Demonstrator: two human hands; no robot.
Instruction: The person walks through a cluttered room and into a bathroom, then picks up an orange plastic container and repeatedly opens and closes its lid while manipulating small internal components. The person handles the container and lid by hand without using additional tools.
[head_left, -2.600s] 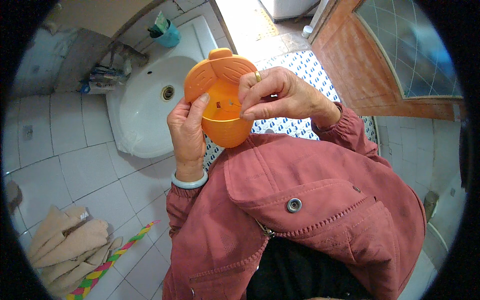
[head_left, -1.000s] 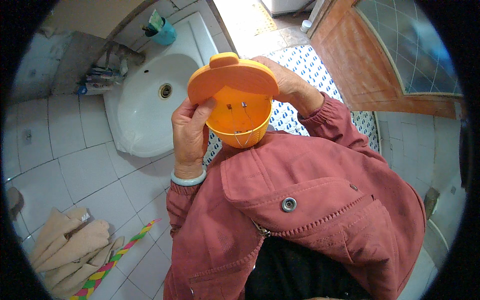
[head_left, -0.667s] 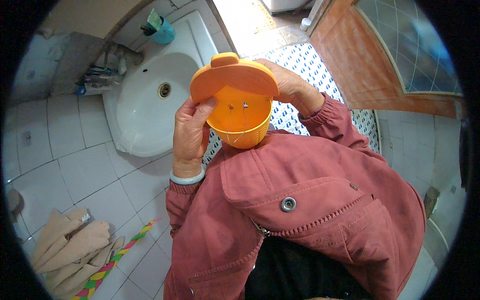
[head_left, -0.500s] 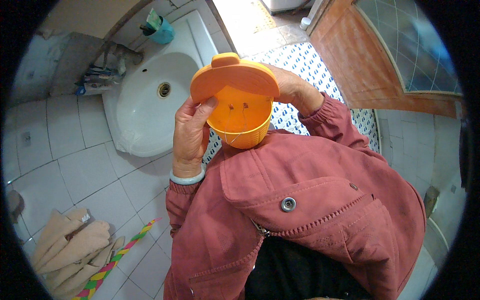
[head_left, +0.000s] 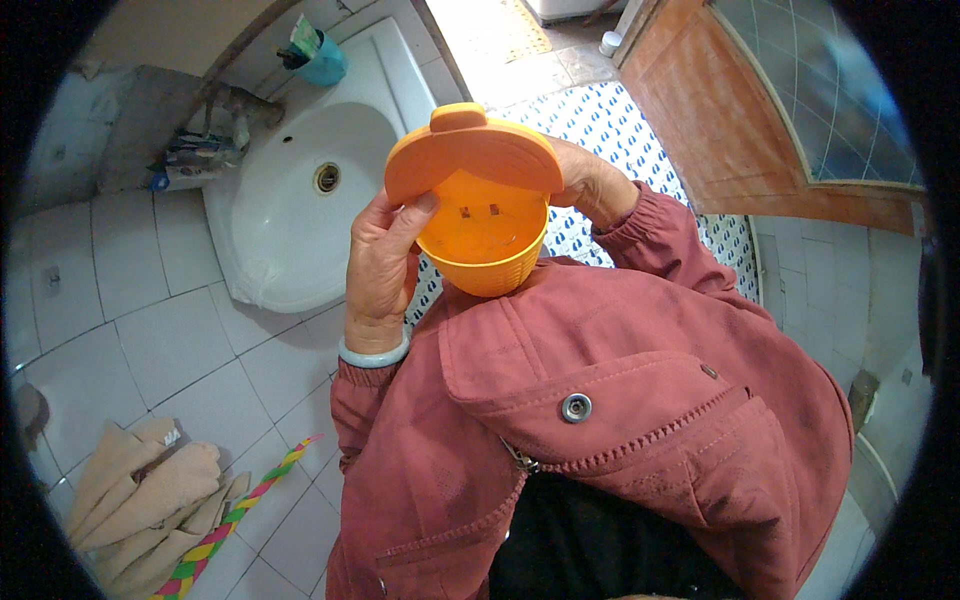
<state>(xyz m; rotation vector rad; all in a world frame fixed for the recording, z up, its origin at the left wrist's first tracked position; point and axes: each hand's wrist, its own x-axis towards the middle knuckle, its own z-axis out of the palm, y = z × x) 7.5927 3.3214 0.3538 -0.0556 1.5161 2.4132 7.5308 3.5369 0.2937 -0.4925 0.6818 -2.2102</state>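
Observation:
Above the front of my jacket I hold a yellow plastic container (head_left: 487,275) with ribbed sides. Its rounded orange lid (head_left: 470,160), with a tab on top, is tilted up, so the inside shows. Two small square slots are in the inner wall, and a short thin glint lies low inside. My left hand (head_left: 382,260) grips the container's left side, thumb over the rim by the lid. At the right, my right hand (head_left: 590,178) reaches behind the lid and supports the container; its fingertips are hidden there.
A white washbasin (head_left: 300,220) stands at the left, with a blue cup (head_left: 325,62) on its far ledge. A beige cloth (head_left: 160,490) and a colourful braided strip (head_left: 235,520) lie lower left. At the far right is a wooden door (head_left: 690,110) with glass, beside a blue-patterned floor (head_left: 610,115).
The thin wire strands that ran from the slots over the near rim no longer show there. The container has shifted very slightly to the right in both hands.

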